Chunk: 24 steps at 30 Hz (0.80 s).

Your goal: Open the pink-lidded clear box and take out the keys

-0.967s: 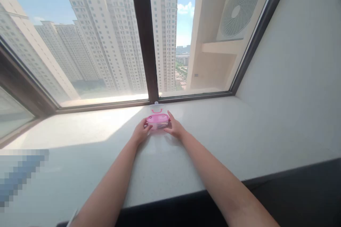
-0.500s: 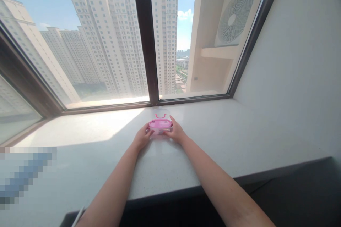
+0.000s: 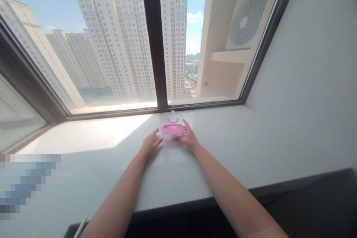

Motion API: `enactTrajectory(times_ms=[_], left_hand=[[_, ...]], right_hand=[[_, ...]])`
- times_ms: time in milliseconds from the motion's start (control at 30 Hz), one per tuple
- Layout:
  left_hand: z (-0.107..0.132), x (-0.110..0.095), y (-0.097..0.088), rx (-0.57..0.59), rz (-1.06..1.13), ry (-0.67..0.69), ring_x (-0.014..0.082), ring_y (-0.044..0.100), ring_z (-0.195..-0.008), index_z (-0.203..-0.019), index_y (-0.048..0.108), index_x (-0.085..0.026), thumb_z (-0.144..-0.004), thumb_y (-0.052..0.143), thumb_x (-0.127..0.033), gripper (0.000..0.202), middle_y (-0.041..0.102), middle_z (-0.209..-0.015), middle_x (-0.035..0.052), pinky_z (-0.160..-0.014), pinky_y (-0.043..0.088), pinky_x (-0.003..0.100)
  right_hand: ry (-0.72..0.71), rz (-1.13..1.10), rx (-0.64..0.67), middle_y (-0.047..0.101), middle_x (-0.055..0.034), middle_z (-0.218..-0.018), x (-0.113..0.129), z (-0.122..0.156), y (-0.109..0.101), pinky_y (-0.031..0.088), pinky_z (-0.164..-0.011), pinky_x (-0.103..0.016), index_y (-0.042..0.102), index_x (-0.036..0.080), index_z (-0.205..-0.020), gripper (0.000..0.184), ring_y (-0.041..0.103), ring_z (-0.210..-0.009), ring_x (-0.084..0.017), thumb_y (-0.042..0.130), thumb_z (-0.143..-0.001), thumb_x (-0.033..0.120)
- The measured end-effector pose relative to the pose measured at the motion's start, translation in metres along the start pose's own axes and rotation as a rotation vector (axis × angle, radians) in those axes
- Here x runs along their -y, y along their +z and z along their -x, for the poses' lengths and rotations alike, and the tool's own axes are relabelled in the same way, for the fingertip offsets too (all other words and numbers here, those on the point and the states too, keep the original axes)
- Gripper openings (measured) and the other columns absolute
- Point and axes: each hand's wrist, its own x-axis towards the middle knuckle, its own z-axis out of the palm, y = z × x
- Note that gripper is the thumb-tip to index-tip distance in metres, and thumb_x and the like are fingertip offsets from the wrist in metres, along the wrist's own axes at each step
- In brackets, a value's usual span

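A small clear plastic box with a pink rim and pink handle (image 3: 173, 126) rests on the pale stone windowsill (image 3: 237, 145), close to the window's dark middle post. Its clear lid stands tilted up at the back. My right hand (image 3: 189, 138) grips the box's right side with curled fingers. My left hand (image 3: 150, 144) lies on the sill just left of the box, its thumb and forefinger stretched toward the box's left edge; whether they touch it I cannot tell.
A large window with a dark frame (image 3: 154, 44) runs behind the sill, with tower blocks outside. A white wall (image 3: 312, 63) closes the right side. The sill's dark front edge (image 3: 279, 187) crosses the lower frame. A blurred patch (image 3: 25, 186) sits at the lower left.
The box has shifted slightly right and away from me, and its lid has come up at the back. My left hand has loosened from the box's side.
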Motion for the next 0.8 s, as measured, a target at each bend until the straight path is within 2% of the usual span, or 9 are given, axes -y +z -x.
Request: enactTrajectory(times_ms=[67, 133, 267, 333, 467, 567, 700, 800], left_hand=[[0.0, 0.002, 0.0, 0.048, -0.095, 0.017, 0.0265, 0.046, -0.127, -0.141, 0.038, -0.01, -0.084, 0.052, -0.038, 0.065, 0.044, -0.142, 0.017, -0.106, 0.034, 0.038], [0.001, 0.001, 0.0, 0.123, -0.181, 0.058, 0.0273, 0.039, -0.132, -0.141, 0.038, -0.008, -0.085, 0.05, -0.041, 0.066, 0.039, -0.145, 0.0179, -0.11, 0.029, 0.039], [0.006, -0.006, 0.0, 0.242, -0.264, 0.111, 0.027, 0.031, -0.138, -0.14, 0.042, -0.021, -0.085, 0.051, -0.043, 0.06, 0.039, -0.146, 0.0107, -0.112, 0.022, 0.046], [0.008, -0.011, 0.001, 0.286, -0.257, 0.137, 0.0265, 0.031, -0.137, -0.132, 0.052, -0.022, -0.085, 0.051, -0.043, 0.052, 0.04, -0.146, 0.0108, -0.112, 0.023, 0.044], [0.01, -0.019, 0.008, 0.32, -0.165, 0.183, 0.0257, 0.036, -0.135, -0.127, 0.058, -0.02, -0.084, 0.051, -0.039, 0.047, 0.042, -0.144, 0.01, -0.111, 0.028, 0.039], [0.01, -0.024, 0.015, 0.31, -0.114, 0.211, 0.0261, 0.043, -0.13, -0.119, 0.064, -0.021, -0.084, 0.051, -0.03, 0.039, 0.052, -0.137, 0.008, -0.11, 0.031, 0.039], [0.009, -0.029, 0.02, 0.282, -0.035, 0.272, 0.0258, 0.061, -0.109, -0.092, 0.075, -0.021, -0.082, 0.052, -0.021, 0.025, 0.068, -0.115, 0.0074, -0.099, 0.042, 0.036], [0.009, -0.031, 0.018, 0.277, -0.009, 0.272, 0.0241, 0.066, -0.095, -0.081, 0.076, -0.019, -0.078, 0.055, -0.018, 0.021, 0.072, -0.103, 0.0084, -0.089, 0.048, 0.032]], right_hand=[[0.027, 0.022, -0.067, 0.062, -0.009, -0.109, -0.002, -0.001, -0.004, 0.048, -0.088, -0.039, 0.021, 0.021, -0.146, 0.105, 0.061, -0.098, -0.024, 0.079, -0.059, 0.03], [0.052, 0.026, -0.085, 0.062, -0.0082, -0.108, -0.004, -0.001, -0.007, 0.049, -0.087, -0.039, 0.017, 0.022, -0.147, 0.107, 0.062, -0.097, -0.024, 0.078, -0.06, 0.029], [0.051, 0.06, -0.061, 0.063, -0.008, -0.11, -0.007, 0.0, -0.009, 0.049, -0.087, -0.04, 0.016, 0.026, -0.147, 0.106, 0.062, -0.101, -0.025, 0.078, -0.061, 0.024], [0.042, 0.096, -0.056, 0.063, -0.0079, -0.111, -0.007, 0.0, -0.009, 0.049, -0.088, -0.041, 0.018, 0.027, -0.147, 0.104, 0.061, -0.104, -0.027, 0.077, -0.062, 0.022], [0.053, 0.125, -0.064, 0.061, -0.009, -0.117, -0.009, -0.001, -0.009, 0.049, -0.088, -0.041, 0.016, 0.028, -0.147, 0.102, 0.062, -0.105, -0.026, 0.075, -0.065, 0.023], [0.075, 0.136, -0.062, 0.06, -0.0097, -0.119, -0.012, -0.003, -0.01, 0.049, -0.089, -0.04, 0.014, 0.026, -0.148, 0.106, 0.062, -0.104, -0.025, 0.076, -0.062, 0.027], [0.069, 0.141, -0.026, 0.063, -0.0088, -0.109, -0.013, -0.003, -0.01, 0.049, -0.087, -0.04, 0.009, 0.023, -0.149, 0.114, 0.063, -0.099, -0.025, 0.079, -0.059, 0.032], [0.049, 0.127, 0.023, 0.064, -0.0075, -0.106, -0.011, -0.003, -0.009, 0.048, -0.086, -0.04, 0.008, 0.025, -0.149, 0.117, 0.063, -0.096, -0.024, 0.08, -0.057, 0.032]])
